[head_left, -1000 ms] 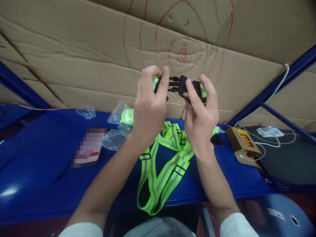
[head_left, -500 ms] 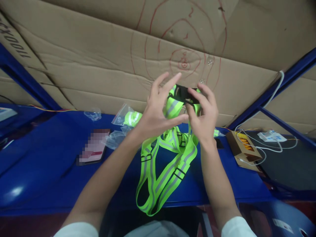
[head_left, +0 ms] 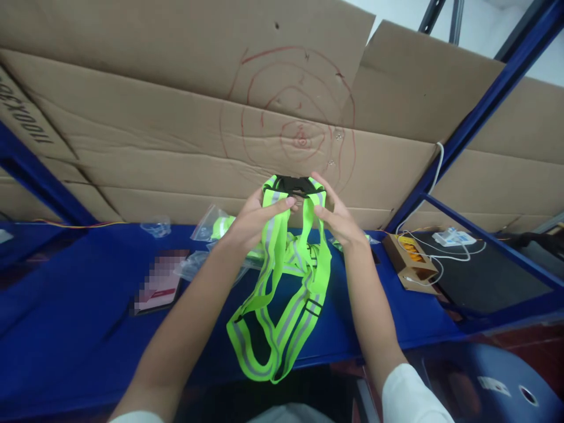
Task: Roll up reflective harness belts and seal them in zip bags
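Between my hands hangs a neon-green reflective vest (head_left: 318, 273) made of straps with a grey stripe and black adjusters. Its black buckle (head_left: 296, 185) sits at the top, joining the two strap ends. My left hand (head_left: 259, 216) grips the strap on the left of the buckle, thumb lying over the front. On the other side my right hand (head_left: 335, 216) pinches the strap just right of the buckle. Lower loops of the vest droop toward the table's front edge.
A phone (head_left: 161, 281) lies on the blue table (head_left: 88, 294) at left, beside clear plastic bags (head_left: 194, 264). Another green item in a bag (head_left: 220, 226) is behind my left arm. A cardboard box (head_left: 409, 261) with white cables stands at right. Cardboard (head_left: 176, 129) with red rings backs the table.
My left hand, open and apart from the buckle before, has closed on the strap beside it. My right hand has shifted to the strap on the buckle's right. The camera view has tilted up.
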Demonstrator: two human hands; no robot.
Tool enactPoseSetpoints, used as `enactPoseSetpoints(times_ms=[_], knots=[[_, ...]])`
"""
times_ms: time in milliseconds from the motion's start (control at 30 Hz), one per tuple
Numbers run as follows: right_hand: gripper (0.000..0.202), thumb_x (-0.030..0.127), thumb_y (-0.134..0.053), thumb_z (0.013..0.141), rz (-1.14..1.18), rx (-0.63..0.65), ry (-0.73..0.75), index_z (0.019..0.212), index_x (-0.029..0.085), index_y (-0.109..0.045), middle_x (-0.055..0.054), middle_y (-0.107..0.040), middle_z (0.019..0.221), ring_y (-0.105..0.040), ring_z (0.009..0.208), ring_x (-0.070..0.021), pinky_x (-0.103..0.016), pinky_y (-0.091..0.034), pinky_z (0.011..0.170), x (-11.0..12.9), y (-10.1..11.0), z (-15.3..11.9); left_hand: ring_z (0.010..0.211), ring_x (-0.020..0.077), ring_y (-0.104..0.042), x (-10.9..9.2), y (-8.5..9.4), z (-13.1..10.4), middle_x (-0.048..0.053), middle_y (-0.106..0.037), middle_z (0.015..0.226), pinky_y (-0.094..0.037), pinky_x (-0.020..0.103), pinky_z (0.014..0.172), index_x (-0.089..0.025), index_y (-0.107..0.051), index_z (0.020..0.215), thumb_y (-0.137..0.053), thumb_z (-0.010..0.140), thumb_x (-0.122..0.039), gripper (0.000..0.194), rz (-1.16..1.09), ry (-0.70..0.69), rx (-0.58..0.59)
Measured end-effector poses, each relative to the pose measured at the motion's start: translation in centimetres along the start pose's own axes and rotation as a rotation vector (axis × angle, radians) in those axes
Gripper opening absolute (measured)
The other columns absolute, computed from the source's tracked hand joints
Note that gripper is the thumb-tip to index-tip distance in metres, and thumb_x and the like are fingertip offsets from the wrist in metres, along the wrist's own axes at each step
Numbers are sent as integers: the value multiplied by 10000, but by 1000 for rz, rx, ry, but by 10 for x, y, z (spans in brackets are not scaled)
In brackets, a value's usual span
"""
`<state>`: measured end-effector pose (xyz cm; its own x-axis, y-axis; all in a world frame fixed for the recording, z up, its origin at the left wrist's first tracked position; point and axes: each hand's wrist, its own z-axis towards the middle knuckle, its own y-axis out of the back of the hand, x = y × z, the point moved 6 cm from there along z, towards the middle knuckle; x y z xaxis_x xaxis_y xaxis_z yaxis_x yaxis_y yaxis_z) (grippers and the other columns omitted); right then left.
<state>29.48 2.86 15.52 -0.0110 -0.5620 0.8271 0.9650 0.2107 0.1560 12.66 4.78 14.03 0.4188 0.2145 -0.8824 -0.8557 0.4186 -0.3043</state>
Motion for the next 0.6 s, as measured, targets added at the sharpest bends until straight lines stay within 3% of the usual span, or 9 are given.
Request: enactPoseSetpoints(times_ms=[67,133,200,300,500,600], knots=[[638,517,-827,780,150,54,-149,1316,244,-615,-90,-679,1364,-667,1216,-242,-398,-537,1058,-10,-6,-2,837,190,-722,0,2,1,68,-778,965,-567,294,820,-173,-742,1030,-915,703,-401,435,1,3,22],[455,466,-857,750,227,20,-244,1092,205,-707,-73,-766,1117,-726,986,-211,-353,-583,937,-17,-11,-3,834,179,-711,-1,1,0,55,-769,923,-557,274,809,-166,-742,994,-908,718,-401,399,49,16,61],[358,403,-880,711,303,-63,-280,946,192,-711,-44,-768,916,-713,811,-178,-324,-595,834,-21,-13,0,848,171,-707,-4,-1,-2,50,-767,938,-554,257,810,-162,-737,1029,-919,712,-343,407,94,47,104],[320,362,-873,681,460,-145,-303,873,205,-671,6,-705,739,-656,650,-154,-324,-600,732,-24,-15,4,867,183,-723,-10,-7,-7,63,-771,1046,-575,273,816,-183,-695,1171,-933,686,-253,545,50,119,179],[258,390,-775,748,645,47,-407,746,201,-601,31,-575,624,-548,560,-125,-282,-553,585,-25,-17,4,863,234,-756,0,-29,-17,95,-772,1038,-612,345,826,-188,-680,1198,-876,763,-312,492,-147,260,298],[208,355,-727,734,649,16,-402,756,218,-572,29,-552,629,-580,620,-162,-325,-572,625,-25,-5,3,891,243,-756,13,-39,-20,88,-772,1069,-606,322,775,-210,-661,1248,-892,741,-301,564,-159,302,265]])
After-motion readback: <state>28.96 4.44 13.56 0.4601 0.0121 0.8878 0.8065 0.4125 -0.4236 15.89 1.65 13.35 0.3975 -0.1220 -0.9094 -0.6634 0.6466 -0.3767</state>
